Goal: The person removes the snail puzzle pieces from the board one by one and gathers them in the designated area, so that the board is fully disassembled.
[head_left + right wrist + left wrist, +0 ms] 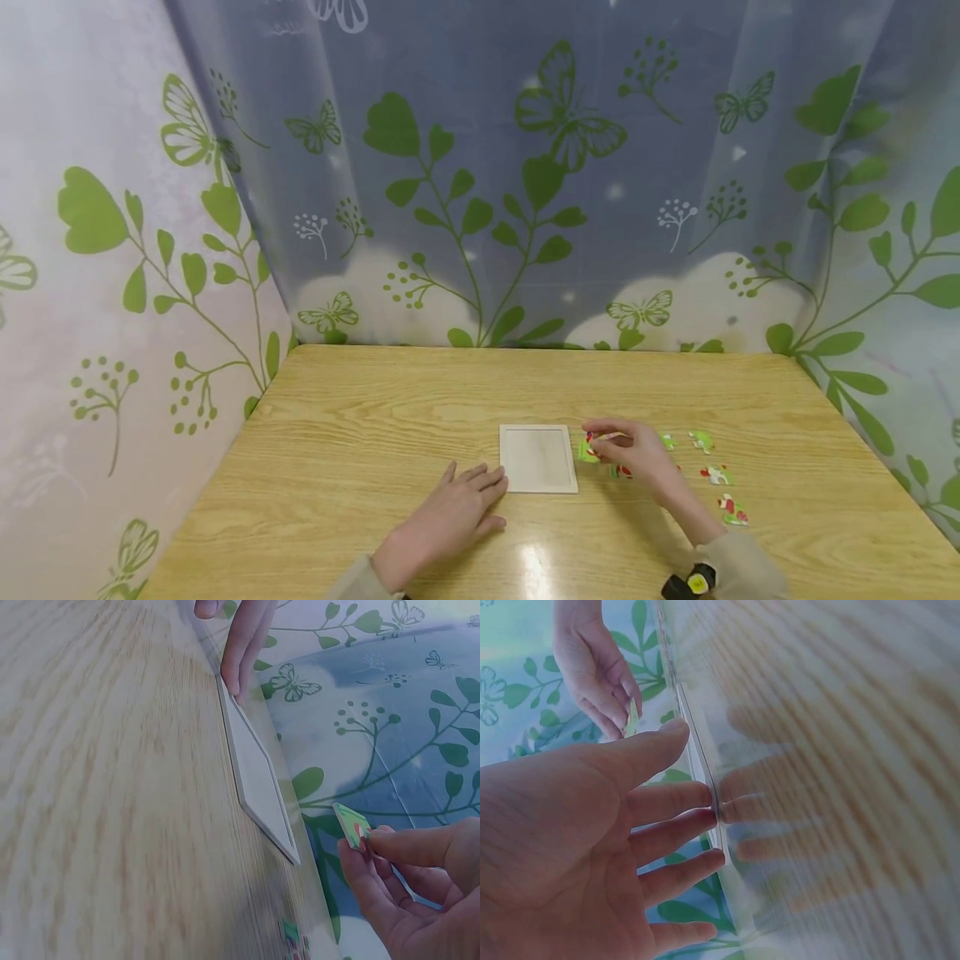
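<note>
A puzzle piece (352, 825), green with some red, is pinched between the thumb and fingers of my right hand (636, 454). In the right wrist view it is held up off the table, to the right of a shallow white puzzle frame (507, 458). My left hand (459, 510) lies with fingers spread and fairly straight, its fingertips at the frame's lower left edge. The left wrist view shows the left palm (562, 847) and those fingertips along the frame's side.
On the wooden table (360, 417), several loose puzzle pieces lie to the right, among them a green one (702, 441), a white-and-green one (718, 475) and a red-and-green one (732, 510). Patterned curtains (480, 250) stand behind and at both sides.
</note>
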A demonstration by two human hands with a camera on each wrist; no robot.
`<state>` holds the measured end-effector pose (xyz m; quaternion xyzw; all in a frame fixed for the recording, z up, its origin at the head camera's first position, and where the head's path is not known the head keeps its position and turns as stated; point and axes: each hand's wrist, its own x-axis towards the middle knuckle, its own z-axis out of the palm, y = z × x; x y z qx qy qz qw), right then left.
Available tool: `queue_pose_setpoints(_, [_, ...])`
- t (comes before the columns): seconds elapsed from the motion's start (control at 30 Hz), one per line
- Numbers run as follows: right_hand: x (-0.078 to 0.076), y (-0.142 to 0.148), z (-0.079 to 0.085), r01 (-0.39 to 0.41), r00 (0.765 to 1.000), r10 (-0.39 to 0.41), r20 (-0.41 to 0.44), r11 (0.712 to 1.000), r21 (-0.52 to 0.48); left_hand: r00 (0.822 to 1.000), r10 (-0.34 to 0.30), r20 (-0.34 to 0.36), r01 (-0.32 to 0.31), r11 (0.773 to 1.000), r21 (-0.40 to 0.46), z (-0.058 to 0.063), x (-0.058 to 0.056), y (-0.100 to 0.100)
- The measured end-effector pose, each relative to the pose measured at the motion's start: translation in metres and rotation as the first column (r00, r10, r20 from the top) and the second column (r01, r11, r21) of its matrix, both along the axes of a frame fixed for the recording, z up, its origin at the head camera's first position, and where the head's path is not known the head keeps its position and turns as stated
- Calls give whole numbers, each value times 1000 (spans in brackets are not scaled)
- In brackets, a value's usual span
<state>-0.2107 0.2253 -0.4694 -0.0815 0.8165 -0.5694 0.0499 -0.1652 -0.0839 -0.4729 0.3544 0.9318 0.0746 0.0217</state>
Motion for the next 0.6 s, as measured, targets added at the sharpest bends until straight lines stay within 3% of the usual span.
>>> queue_pose_setpoints(0.23, [8, 19, -2, 17, 1000, -17, 11, 999, 45, 1000, -3, -2, 3, 1000, -5, 0, -1, 0])
queue_pose_setpoints(0.6, [24, 44, -16, -54, 994, 52, 101, 998, 14, 1000, 3, -2, -3, 1000, -17, 1, -1, 0])
